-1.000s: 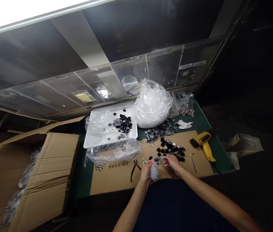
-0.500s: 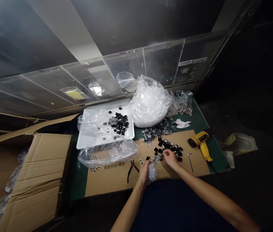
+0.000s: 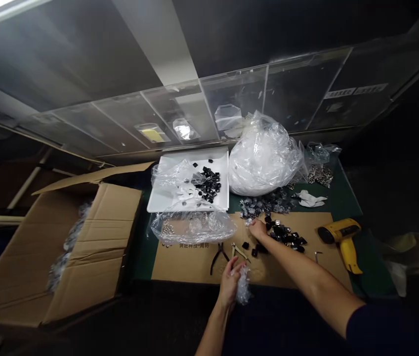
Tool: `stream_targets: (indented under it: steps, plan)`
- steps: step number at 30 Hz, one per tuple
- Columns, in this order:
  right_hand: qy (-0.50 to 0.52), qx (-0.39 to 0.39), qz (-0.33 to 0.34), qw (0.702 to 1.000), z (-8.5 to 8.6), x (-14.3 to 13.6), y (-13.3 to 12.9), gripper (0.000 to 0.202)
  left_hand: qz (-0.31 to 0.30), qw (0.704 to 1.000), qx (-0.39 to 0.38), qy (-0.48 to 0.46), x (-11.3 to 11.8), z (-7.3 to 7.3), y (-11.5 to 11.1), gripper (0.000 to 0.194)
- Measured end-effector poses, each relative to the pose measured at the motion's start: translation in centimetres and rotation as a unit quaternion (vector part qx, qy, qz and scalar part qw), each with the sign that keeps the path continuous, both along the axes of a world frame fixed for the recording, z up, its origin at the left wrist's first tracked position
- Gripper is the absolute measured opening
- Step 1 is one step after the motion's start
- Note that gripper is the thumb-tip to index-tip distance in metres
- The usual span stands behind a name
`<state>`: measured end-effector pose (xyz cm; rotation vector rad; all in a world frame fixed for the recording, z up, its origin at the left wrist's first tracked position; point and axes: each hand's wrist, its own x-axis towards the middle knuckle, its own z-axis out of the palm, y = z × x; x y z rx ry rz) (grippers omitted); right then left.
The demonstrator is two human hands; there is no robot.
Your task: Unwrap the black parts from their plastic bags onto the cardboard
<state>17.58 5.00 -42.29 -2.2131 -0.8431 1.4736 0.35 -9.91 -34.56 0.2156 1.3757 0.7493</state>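
While the left hand [image 3: 230, 283] grips clear plastic [image 3: 244, 288], wrapped parts [image 3: 265, 203] lie just beyond the right hand [image 3: 257, 228] (its hold I cannot tell); black parts [image 3: 287, 238] beside its wrist lie unwrapped.

A cardboard sheet [image 3: 180, 267] lay on the counter [image 3: 141, 267], right of an open box [image 3: 107, 222]. On the sheet, 2 tools, pliers [image 3: 220, 247] and cutters [image 3: 234, 247], lay left of the loose parts [image 3: 294, 239], a hex key [image 3: 316, 258] right of them, a heat gun [image 3: 343, 238] at the right edge. Behind, a tray [image 3: 223, 160] held small pieces [image 3: 209, 184]; a filled bag [image 3: 263, 160] stood to its right, wrapped parts [image 3: 265, 203] before that bag.
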Motion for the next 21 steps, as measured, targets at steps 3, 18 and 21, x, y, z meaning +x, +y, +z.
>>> stream_targets:
  steps: [3, 18, 21]
  plan:
    - [0.094, 0.018, -0.012, 0.995, 1.3, 0.6, -2.1, 0.012, -0.028, 0.999, -0.011, 0.011, 0.3, 0.1, 0.9, 0.07]
    - [0.421, 0.018, -0.203, 0.884, 7.3, 5.2, -11.9, 0.016, -0.199, 0.974, 0.112, 0.004, 4.7, 1.7, 5.9, 0.048]
    - [0.391, 0.017, -0.188, 0.901, 7.0, 5.3, -12.3, 0.017, -0.201, 0.973, 0.097, 0.052, 4.9, 1.2, 5.5, 0.041]
